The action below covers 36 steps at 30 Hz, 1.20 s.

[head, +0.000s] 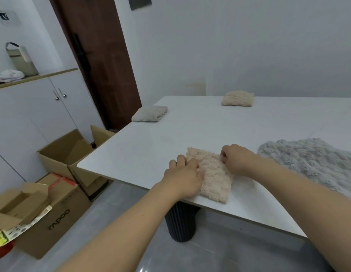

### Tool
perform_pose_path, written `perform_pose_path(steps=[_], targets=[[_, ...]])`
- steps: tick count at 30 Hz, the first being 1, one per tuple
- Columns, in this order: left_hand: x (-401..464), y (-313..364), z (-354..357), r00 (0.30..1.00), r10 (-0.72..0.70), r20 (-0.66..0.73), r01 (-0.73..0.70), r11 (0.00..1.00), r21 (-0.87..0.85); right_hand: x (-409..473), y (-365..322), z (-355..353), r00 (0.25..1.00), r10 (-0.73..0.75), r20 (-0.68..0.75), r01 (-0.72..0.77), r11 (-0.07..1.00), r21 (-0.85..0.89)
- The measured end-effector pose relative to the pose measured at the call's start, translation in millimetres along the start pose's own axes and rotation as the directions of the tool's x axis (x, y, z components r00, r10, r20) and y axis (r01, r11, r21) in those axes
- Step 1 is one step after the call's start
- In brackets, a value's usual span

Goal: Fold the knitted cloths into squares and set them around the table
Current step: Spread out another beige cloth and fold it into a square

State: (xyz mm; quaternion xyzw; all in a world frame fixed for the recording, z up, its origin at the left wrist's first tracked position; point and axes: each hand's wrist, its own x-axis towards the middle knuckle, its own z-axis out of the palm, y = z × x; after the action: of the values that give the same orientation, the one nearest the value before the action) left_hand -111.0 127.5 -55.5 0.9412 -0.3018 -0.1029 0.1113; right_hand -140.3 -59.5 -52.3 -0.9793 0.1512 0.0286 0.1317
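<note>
A folded pinkish-beige knitted cloth point(215, 177) lies near the front edge of the white table point(143, 146). My left hand point(183, 176) rests on its left side, fingers curled at the cloth's edge. The far right corner of the cloth is pinched by my right hand point(236, 160). A grey knitted cloth point(312, 163) lies spread out flat to the right. Two folded squares sit farther off: a grey one point(150, 113) at the table's far left corner and a beige one point(238, 98) at the far edge.
Open cardboard boxes point(68, 152) stand on the floor left of the table, with more boxes point(43, 211) in front. A dark ribbed table leg point(180, 222) is below the edge. White cabinets point(33, 107) and a brown door point(100, 55) are at the left.
</note>
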Motion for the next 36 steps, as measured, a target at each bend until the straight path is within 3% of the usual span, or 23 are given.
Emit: perform_pose_path(steps=[5,13,16,19,23,27,32,36], targets=[[-17.9,11.8,12.6,0.997,0.054,-0.052,-0.052,0.998,0.031,-17.8,-3.8,-5.0,1.0,0.018,-0.007,-0.019,0.978,-0.21],[-34.6,21.5,26.3,0.992,0.058,-0.113,-0.036,0.982,0.184,-34.4,-3.6,-9.9,1.0,0.017,0.007,-0.014,0.934,-0.357],[-32.0,26.5,17.7,1.0,0.015,-0.023,-0.01,0.974,0.226,-37.8,-3.3,-7.3,0.999,-0.005,-0.034,-0.007,0.944,-0.331],[-24.4,37.5,-4.1,0.992,-0.074,0.1,0.044,0.96,0.278,-39.3,8.1,-14.5,0.995,-0.024,-0.096,0.013,0.993,-0.118],[-10.1,60.0,-33.9,0.995,-0.095,-0.032,0.1,0.939,0.329,-46.2,47.3,-46.7,0.982,0.025,-0.188,-0.011,0.997,0.072],[10.1,92.7,-42.5,0.997,-0.043,-0.064,0.056,0.974,0.218,-60.7,110.3,-75.3,0.98,0.171,-0.105,-0.166,0.984,0.06],[52.9,157.2,-39.9,0.996,0.038,0.076,-0.046,0.994,0.103,-57.7,190.3,-94.0,0.945,0.326,0.036,-0.326,0.945,0.002],[107.0,208.5,-24.0,0.959,0.005,0.284,0.003,1.0,-0.027,-37.3,232.2,-96.5,0.91,0.363,0.201,-0.351,0.932,-0.096]])
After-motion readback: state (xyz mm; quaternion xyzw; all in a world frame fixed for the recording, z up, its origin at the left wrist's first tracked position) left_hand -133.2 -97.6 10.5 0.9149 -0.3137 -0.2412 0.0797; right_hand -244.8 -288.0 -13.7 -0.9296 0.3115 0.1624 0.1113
